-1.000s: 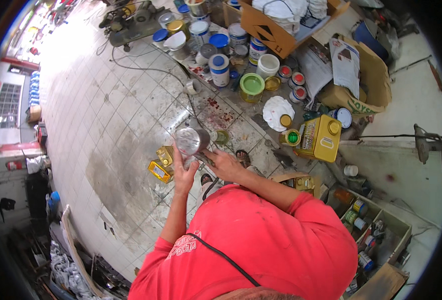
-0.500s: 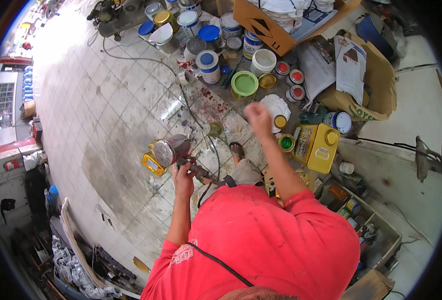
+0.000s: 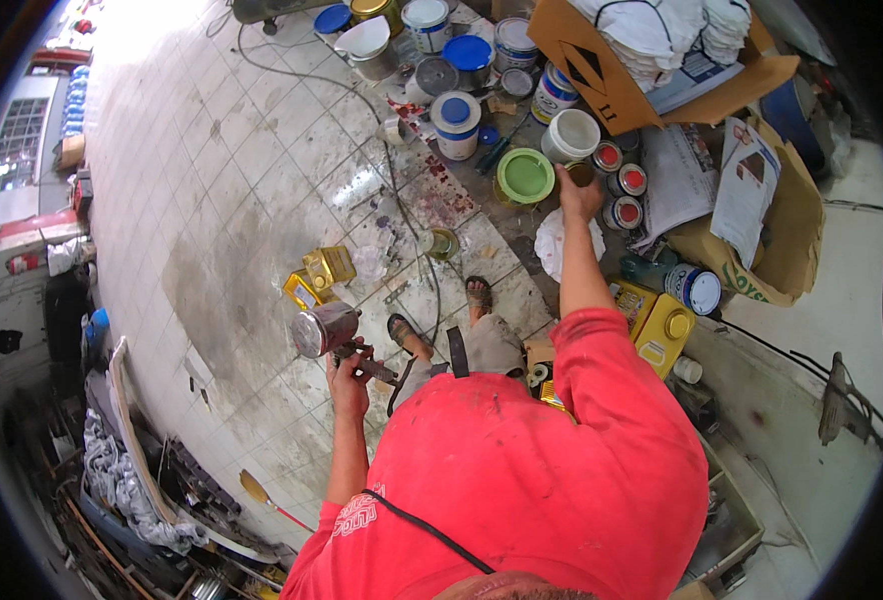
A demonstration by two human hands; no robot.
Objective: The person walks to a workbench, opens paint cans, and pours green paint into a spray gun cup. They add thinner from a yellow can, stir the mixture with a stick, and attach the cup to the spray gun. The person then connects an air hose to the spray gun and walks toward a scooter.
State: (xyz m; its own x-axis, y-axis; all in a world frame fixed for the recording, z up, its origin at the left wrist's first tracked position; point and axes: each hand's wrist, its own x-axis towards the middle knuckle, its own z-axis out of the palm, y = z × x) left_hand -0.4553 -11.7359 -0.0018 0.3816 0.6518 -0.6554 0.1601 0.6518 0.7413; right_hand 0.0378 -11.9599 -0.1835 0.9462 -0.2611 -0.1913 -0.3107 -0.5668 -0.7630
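My left hand (image 3: 350,375) is closed round the handle of a spray gun (image 3: 372,368), whose metal cup (image 3: 324,330) is smeared with reddish paint. Its dark hose runs back toward my leg. My right arm stretches forward to the paint cans. There my right hand (image 3: 580,198) grips the near edge of a round gold lid (image 3: 582,174), thumb and fingers at either side. Just left of the lid stands an open can of light green paint (image 3: 526,177); behind is a white plastic tub (image 3: 571,136). A crumpled white cloth (image 3: 560,247) lies under my forearm.
Several paint cans (image 3: 457,125) crowd the far floor. Small red-topped cans (image 3: 626,180) and a cardboard box (image 3: 602,70) stand right. A yellow jug (image 3: 657,325) is beside my right arm. Gold tins (image 3: 330,266), a glass jar (image 3: 440,243) and a hose (image 3: 402,190) lie on the tiles.
My right hand has moved forward from above the white cloth to the gold lid. My left hand still holds the spray gun, its cup slightly lower. The view has shifted.
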